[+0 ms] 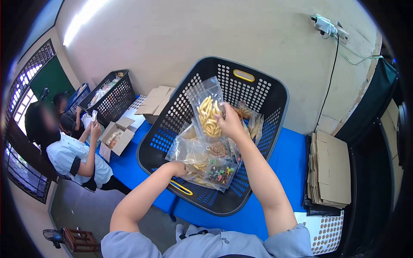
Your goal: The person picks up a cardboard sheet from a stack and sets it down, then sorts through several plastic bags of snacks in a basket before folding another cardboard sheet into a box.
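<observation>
A clear zip bag of yellow curved snack sticks (208,114) is gripped at its right side by my right hand (230,122), raised above the pile. Below it, a large black plastic basket (275,92) with yellow-rimmed handles holds several more clear bags. Among them are a bag of brown pieces (218,148) and a bag of colourful candies (220,173). My left hand (176,168) reaches in over the basket's near left rim, beside the bags at the bottom. Its fingers are hidden among the plastic, so whether they grip anything does not show.
The basket rests on a blue-covered table (289,150). Flattened cardboard boxes (330,167) stand stacked at the right, above a printed sheet (329,232). Leftward are an open carton (117,136), another black basket (112,92), and a person in a light-blue shirt (77,157).
</observation>
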`<state>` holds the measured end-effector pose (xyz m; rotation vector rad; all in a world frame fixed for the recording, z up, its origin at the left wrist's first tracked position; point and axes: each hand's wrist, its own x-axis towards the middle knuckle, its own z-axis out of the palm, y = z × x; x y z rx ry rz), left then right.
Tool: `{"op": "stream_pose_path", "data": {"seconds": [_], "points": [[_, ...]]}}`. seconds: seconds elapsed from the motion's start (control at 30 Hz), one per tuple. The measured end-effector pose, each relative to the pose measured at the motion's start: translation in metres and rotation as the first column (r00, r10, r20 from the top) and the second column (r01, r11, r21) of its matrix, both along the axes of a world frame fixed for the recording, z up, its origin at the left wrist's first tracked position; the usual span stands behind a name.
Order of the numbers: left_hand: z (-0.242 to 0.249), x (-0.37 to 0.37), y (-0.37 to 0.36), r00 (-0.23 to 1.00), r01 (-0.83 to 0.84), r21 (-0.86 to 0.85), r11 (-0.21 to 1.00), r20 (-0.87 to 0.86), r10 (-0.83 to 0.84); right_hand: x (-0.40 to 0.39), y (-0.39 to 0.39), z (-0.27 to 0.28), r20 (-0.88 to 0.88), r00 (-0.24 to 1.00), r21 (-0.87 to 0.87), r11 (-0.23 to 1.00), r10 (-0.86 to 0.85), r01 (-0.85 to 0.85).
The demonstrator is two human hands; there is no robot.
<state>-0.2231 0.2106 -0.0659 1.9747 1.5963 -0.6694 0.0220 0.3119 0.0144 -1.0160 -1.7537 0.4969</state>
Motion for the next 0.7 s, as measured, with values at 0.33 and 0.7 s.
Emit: {"op": "stream_pose_path", "data": {"seconds": [0.33,0.7], "points": [[-0.02,0.008,-0.072,0.988,-0.153,0.068,0.986,-0.004,0.154,-0.007,-0.071,0.045,-0.105,0.993,-0.008,0.999,0.046,-0.047],[-0.028,0.001,-0.095,0.962,-0.226,0.053,0.973,-0.145,0.231,-0.01,-0.102,0.042,0.211,0.97,-0.174,0.981,0.122,-0.085]]}}
